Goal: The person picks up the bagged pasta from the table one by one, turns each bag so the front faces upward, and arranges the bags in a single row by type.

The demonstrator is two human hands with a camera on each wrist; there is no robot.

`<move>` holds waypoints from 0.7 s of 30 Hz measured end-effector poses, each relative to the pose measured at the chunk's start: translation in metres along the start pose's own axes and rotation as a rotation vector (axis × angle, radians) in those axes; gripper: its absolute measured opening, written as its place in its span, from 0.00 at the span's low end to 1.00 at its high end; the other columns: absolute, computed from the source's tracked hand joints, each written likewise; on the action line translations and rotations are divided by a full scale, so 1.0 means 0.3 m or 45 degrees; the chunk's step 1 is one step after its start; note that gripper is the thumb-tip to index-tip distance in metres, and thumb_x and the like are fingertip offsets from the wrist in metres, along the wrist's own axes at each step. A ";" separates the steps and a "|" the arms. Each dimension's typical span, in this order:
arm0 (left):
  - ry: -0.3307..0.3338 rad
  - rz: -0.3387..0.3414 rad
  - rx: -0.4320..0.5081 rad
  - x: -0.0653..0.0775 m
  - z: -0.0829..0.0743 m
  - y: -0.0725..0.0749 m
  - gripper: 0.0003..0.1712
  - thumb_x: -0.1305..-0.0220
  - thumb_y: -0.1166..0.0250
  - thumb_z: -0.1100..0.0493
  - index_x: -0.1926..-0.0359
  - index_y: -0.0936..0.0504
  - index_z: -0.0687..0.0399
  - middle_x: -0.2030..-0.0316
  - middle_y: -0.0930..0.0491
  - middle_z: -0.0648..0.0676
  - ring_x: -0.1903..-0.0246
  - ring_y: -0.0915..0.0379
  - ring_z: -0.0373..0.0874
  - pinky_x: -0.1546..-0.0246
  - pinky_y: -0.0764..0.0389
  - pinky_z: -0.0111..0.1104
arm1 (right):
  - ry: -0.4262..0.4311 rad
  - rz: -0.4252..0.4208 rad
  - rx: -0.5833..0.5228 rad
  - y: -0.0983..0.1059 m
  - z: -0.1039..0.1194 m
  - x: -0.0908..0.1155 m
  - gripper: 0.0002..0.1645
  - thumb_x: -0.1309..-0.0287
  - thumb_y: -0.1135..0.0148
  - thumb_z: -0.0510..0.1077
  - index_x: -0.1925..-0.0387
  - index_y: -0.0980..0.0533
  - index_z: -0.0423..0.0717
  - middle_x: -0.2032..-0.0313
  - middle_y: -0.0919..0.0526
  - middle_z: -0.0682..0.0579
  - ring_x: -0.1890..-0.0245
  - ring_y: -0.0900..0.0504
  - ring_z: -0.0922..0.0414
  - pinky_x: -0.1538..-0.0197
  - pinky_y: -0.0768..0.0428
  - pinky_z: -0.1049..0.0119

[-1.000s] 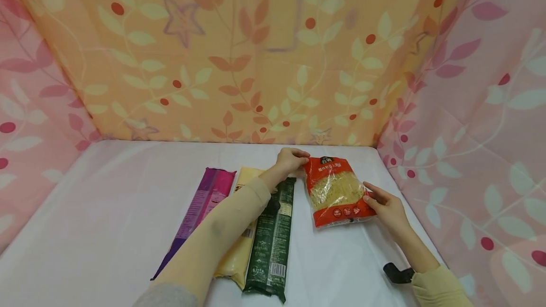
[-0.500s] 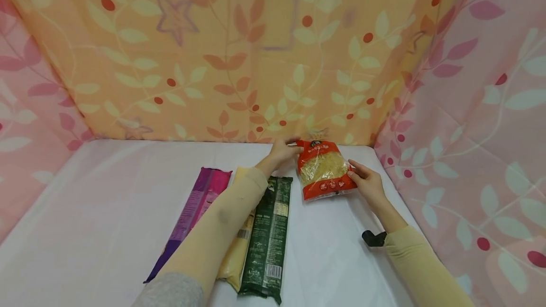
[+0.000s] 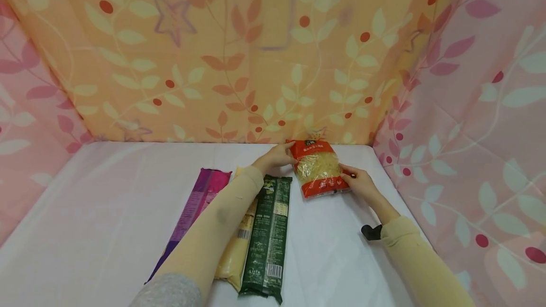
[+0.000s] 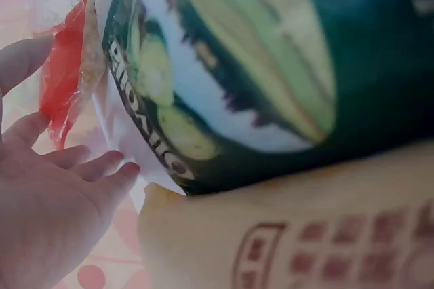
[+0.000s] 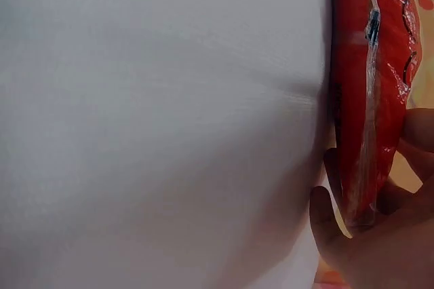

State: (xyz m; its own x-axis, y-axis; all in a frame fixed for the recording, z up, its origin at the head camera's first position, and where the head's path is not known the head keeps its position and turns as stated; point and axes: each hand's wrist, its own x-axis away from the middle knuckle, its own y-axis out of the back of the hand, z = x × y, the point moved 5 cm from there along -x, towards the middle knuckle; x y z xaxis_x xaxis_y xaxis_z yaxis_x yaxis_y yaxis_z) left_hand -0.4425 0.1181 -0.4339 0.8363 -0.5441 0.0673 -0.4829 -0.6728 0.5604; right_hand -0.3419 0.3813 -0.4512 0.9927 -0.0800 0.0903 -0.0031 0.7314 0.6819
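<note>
A red bag of pasta [image 3: 319,167] with a clear window lies at the back of the white table, right of centre. My left hand [image 3: 275,156] holds its upper left corner between thumb and fingers. In the left wrist view, the left hand's [image 4: 61,180] other fingers are spread beside a green spaghetti pack [image 4: 380,72]. At the bag's right edge, my right hand [image 3: 361,184] grips it. The right wrist view shows the right hand's fingers [image 5: 332,224] and thumb around the end of the red bag [image 5: 369,99], close against the white cloth.
Left of the bag, three long packs lie side by side: the green spaghetti pack [image 3: 266,240], a yellow one [image 3: 234,257] and a purple one [image 3: 192,212]. My left forearm crosses above them. Patterned cloth walls [image 3: 239,51] enclose the white table [image 3: 98,212].
Both hands have moved the red bag back and to the left, closer to the rear wall. In the last half second it shifted slightly left. The three long packs have stayed put.
</note>
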 end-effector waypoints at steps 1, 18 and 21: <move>0.015 -0.003 -0.005 0.003 0.003 0.002 0.45 0.29 0.34 0.59 0.17 0.45 0.51 0.35 0.27 0.69 0.55 0.26 0.50 0.48 0.25 0.38 | -0.001 0.009 0.030 -0.002 0.002 0.004 0.31 0.21 0.47 0.44 0.22 0.36 0.44 0.24 0.40 0.32 0.23 0.44 0.34 0.25 0.41 0.37; -0.135 -0.161 -0.058 0.148 0.002 0.094 0.31 0.26 0.39 0.60 0.25 0.30 0.60 0.26 0.33 0.63 0.31 0.31 0.62 0.39 0.21 0.48 | 0.207 -0.282 0.066 -0.001 0.064 0.237 0.32 0.27 0.39 0.43 0.26 0.32 0.38 0.26 0.32 0.37 0.25 0.37 0.34 0.26 0.39 0.36; -0.161 -0.170 -0.047 0.205 -0.003 0.116 0.28 0.26 0.38 0.61 0.28 0.27 0.59 0.31 0.27 0.63 0.36 0.26 0.59 0.43 0.18 0.45 | 0.209 -0.297 -0.021 -0.011 0.098 0.300 0.32 0.26 0.40 0.44 0.25 0.31 0.42 0.27 0.31 0.39 0.27 0.33 0.37 0.28 0.33 0.42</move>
State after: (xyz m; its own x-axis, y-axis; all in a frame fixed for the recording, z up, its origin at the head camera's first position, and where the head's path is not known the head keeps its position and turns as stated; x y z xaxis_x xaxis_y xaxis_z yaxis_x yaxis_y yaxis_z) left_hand -0.4074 0.0618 -0.4095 0.8519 -0.5116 -0.1124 -0.3582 -0.7255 0.5876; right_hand -0.2561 0.3519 -0.4241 0.9726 -0.1375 -0.1875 0.2283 0.7170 0.6586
